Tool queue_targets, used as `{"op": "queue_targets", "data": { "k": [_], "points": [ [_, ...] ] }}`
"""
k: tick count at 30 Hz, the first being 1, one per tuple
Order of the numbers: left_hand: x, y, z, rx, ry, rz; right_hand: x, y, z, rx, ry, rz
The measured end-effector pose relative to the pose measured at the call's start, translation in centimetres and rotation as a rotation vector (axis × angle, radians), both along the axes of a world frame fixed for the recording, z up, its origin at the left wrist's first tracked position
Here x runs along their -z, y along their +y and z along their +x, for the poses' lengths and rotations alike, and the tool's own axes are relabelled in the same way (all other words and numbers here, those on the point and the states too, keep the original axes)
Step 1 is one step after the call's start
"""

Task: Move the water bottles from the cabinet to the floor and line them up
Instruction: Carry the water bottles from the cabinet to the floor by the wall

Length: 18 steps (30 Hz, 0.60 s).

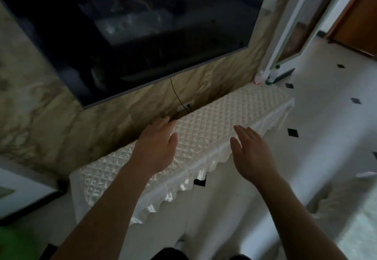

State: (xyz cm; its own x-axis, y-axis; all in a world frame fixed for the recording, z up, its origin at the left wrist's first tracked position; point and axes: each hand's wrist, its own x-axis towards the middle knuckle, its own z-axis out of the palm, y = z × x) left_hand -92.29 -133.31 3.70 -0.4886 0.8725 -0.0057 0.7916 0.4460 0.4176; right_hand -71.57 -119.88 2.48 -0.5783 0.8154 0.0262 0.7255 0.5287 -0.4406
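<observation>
A low white cabinet (214, 208) stands against the wall, its top covered by a quilted white cloth (234, 112) with a scalloped edge. My left hand (157, 147) is held flat, fingers straight, over the cloth near the wall side. My right hand (253, 153) is also flat with straight fingers, above the cloth's front edge. Neither hand holds anything. Beyond the cabinet's far end, two small bottles (265, 77) stand on the floor by the wall. No bottles show on the cabinet top.
A large dark TV screen (132, 31) hangs on the marble wall above the cabinet, with a cable (179, 98) running down to a socket. White floor tiles with black diamonds (326, 127) stretch to the right. A framed picture (18, 192) leans at the left.
</observation>
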Motion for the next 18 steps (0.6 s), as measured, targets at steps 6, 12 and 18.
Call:
{"op": "queue_targets", "data": {
  "k": [6, 12, 18],
  "points": [
    [0.4, 7.4, 2.1, -0.023, 0.038, 0.021, 0.0, 8.2, 1.5, -0.052, 0.013, -0.027],
    [0.4, 16.0, 6.8, -0.084, 0.032, 0.073, -0.4, 17.7, 5.1, -0.115, 0.021, -0.023],
    [0.2, 23.5, 11.1, -0.113, 0.037, 0.106, -1.0, 25.7, 9.0, -0.163, -0.014, -0.013]
  ]
}}
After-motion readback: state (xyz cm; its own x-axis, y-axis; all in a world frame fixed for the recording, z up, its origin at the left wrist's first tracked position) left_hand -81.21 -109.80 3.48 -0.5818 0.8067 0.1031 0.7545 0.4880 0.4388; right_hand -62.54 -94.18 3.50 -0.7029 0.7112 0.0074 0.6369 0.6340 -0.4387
